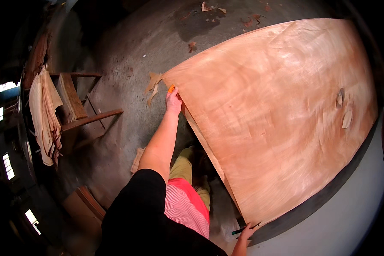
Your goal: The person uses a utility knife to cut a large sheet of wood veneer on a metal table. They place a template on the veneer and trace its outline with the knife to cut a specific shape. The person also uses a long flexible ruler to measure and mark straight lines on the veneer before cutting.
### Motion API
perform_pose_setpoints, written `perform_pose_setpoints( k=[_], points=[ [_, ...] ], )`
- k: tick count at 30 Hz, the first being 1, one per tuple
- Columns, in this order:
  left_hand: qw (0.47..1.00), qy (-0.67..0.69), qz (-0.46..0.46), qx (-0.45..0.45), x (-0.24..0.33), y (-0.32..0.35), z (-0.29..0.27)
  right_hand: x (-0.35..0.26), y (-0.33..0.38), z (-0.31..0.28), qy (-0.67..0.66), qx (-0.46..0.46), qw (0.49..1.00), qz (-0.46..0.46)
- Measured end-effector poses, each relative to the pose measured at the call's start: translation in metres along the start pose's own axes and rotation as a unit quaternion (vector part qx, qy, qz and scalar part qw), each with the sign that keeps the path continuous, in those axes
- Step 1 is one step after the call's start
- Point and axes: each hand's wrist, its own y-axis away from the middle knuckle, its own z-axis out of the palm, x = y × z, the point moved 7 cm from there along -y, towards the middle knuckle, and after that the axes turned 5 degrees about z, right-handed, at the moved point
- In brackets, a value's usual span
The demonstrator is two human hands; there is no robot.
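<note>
A large reddish-tan wood veneer sheet point(264, 115) spreads over the right half of the view, with two knot-like patches near its right side. Its left edge shows at least one more layer underneath. My left hand point(173, 102) is closed on that edge near the far left corner; a small orange thing point(171, 88) shows at its fingertips, its kind unclear. Low in the view, my right hand point(245, 232) is at the sheet's near corner. A slim dark tool with a green end point(237, 231) sticks out on both sides of its fingers, which are partly hidden.
A torn veneer scrap point(153, 86) lies by the far left corner. To the left stands a wooden frame point(91, 120) beside hanging veneer strips point(45, 115). More scraps point(192, 46) litter the concrete floor point(128, 72). A pale grey surface point(328, 226) borders the sheet at lower right.
</note>
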Motion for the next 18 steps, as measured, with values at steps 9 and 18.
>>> perform_pose_setpoints(
  k=[9, 18],
  points=[
    [0.973, -0.193, -0.079, 0.104, -0.014, -0.003, -0.039, 0.058, -0.021, 0.003, 0.052, -0.019, 0.998, -0.005],
    [0.998, -0.042, 0.011, -0.040, 0.031, -0.031, 0.002, 0.038, -0.013, -0.007, 0.117, -0.089, 0.983, 0.109]
  ],
)
